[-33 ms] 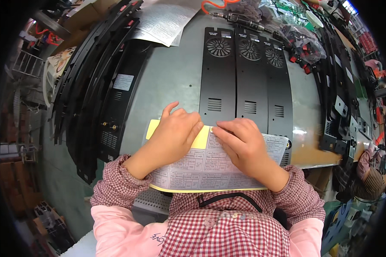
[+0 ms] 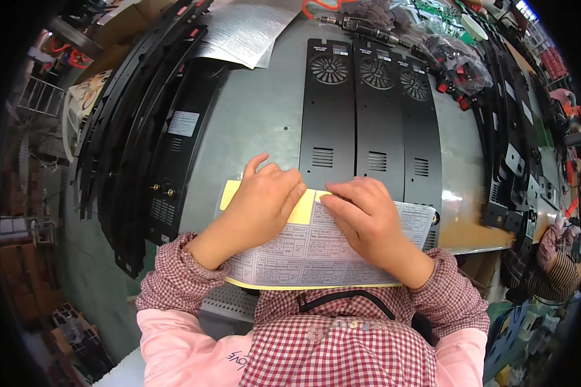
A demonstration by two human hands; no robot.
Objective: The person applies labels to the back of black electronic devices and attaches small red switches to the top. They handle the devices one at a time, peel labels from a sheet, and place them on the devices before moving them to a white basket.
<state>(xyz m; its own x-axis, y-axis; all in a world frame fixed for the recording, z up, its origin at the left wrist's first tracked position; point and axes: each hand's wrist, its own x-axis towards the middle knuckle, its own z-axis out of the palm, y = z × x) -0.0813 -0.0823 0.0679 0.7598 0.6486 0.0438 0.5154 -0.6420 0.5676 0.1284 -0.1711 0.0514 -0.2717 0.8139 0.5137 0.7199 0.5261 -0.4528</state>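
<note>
A sheet of printed silver-grey labels (image 2: 284, 258) with yellow backing lies across the near edge of the table, in front of me. At its upper left the bare yellow backing (image 2: 301, 211) shows where labels are off. My left hand (image 2: 263, 201) rests over this bare strip, fingers curled to the thumb and the little finger raised; what they pinch, if anything, is hidden. My right hand (image 2: 368, 219) pinches at the label sheet's upper edge, thumb and forefinger beside the bare strip. Just beyond lie long black metal panels (image 2: 329, 122) with round fan grilles and slots.
More black panels (image 2: 174, 155) stand stacked at the left, one with a white label. Printed sheets (image 2: 242, 29) lie at the back. A power screwdriver (image 2: 368, 31) with an orange hose and plastic bags (image 2: 458, 64) are at the back right. Further black parts (image 2: 507, 129) line the right.
</note>
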